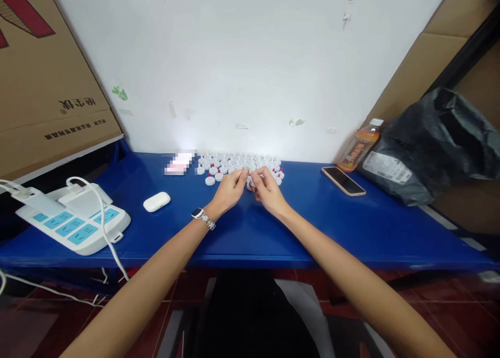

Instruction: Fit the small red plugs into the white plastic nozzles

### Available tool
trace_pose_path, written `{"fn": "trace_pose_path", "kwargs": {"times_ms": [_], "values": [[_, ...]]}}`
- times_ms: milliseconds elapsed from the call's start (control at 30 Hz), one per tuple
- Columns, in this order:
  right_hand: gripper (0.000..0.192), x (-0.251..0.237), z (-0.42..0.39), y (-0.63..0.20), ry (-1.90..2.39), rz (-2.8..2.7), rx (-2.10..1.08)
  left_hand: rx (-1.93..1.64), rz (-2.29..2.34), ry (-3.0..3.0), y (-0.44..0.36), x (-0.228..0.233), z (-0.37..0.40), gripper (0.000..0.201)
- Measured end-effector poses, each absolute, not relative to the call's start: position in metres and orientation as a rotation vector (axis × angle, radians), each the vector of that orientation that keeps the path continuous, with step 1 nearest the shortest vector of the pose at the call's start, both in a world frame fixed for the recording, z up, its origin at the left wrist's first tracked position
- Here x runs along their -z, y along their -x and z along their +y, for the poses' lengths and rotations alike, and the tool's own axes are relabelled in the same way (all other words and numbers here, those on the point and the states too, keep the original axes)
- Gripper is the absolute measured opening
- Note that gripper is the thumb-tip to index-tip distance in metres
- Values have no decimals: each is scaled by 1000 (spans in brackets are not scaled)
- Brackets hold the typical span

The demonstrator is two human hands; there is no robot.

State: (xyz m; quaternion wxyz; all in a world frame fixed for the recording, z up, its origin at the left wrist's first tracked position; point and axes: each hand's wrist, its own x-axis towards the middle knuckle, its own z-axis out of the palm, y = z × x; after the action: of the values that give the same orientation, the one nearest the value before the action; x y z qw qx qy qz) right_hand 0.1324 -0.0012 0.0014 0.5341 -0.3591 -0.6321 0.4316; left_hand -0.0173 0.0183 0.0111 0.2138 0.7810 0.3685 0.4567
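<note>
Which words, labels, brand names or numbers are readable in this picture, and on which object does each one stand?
Cardboard box: large printed characters and a smaller line below, seen upside down and too blurred to quote.
Orange drink bottle: label text too small to read.
Black plastic bag: white shipping label, print too small to read.
Power strip, earbuds case, phone, small white caps: no readable text.

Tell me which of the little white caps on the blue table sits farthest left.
The lone white cap at the cluster's left edge, beside the blurred pink patch. The other caps lie to its right, toward the left hand.
</note>
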Motion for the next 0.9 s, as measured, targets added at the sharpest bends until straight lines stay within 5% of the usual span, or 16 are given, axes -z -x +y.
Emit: {"fn": "trace_pose_path", "kwargs": {"times_ms": [233, 500, 767, 900], "values": [[23, -3, 2, -153, 973, -1674, -659, -1402, 1170, -1941, 44, -12, 37, 48], [27, 2, 3, -156, 1059, -1802, -620, -1109, 1314, -2415, 49, 2, 50, 21], [19, -9, 0, -162, 1145, -1745, -310, -938, 1430, -2423, 54, 1, 46, 30], [14, -8, -1, -166, 1197, -1817, -429, -1003, 1390, -2393, 56, 1, 45, 29]]}}
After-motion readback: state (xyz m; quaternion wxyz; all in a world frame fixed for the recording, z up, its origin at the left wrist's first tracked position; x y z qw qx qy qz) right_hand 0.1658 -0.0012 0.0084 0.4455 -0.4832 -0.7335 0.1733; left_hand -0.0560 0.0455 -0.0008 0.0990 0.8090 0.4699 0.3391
